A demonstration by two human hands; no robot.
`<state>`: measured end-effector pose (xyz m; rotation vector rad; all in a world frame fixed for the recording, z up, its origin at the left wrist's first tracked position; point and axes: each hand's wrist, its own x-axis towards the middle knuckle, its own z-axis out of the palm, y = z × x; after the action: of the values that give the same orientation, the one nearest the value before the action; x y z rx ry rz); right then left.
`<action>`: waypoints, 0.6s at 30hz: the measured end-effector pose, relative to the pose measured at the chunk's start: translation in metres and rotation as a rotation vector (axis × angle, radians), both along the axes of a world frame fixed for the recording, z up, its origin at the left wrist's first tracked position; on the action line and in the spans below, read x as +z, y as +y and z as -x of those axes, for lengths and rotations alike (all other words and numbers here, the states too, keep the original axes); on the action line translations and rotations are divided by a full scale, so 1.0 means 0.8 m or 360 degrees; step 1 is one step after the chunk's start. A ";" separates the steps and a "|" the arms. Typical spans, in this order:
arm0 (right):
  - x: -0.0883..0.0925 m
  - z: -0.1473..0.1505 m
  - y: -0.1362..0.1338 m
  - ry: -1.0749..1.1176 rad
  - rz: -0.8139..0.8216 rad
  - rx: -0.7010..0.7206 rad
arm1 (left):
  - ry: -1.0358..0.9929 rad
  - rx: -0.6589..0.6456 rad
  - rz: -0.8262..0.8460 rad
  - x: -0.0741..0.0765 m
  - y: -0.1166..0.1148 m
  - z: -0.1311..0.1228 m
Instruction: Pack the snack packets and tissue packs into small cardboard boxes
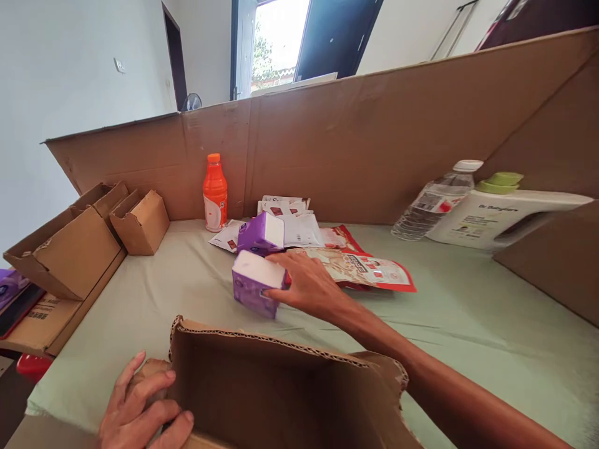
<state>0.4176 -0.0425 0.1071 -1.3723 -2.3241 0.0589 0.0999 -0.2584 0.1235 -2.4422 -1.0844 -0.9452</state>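
Observation:
My right hand (309, 284) reaches across the table and grips a purple-and-white tissue pack (255, 287) by its right side, thumb and fingers closed on it. Just behind lies a second purple pack (262, 232), resting against white flat packets (299, 227). My left hand (145, 405) has its fingers curled over the left wall of an open cardboard box (281, 355) close in front of me. The part of the box's inside that shows is dark and bare. Beneath my right wrist and beside it are red-and-beige food pouches (374, 271).
An orange bottle (215, 193) stands upright at the back left. Smaller cardboard boxes (79, 249) line the left side. At the back right, a clear plastic bottle (435, 199) leans by a white jug (496, 218). A tall cardboard wall (327, 149) closes off the far side.

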 end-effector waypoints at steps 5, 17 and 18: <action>0.017 -0.015 -0.041 -0.0207 0.0158 0.0189 | 0.0029 0.0026 0.0064 0.006 -0.007 -0.003; 0.062 -0.043 -0.069 0.0334 -0.0013 -0.0159 | -0.0066 0.0045 0.0313 0.017 -0.018 -0.026; 0.076 -0.065 -0.082 0.0397 -0.0114 -0.0233 | -0.0092 0.0041 0.0310 0.016 -0.018 -0.030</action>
<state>0.4696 -0.1078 0.1676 -1.4085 -1.9984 0.0954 0.1238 -0.2728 0.1359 -2.5615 -1.2795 -0.9479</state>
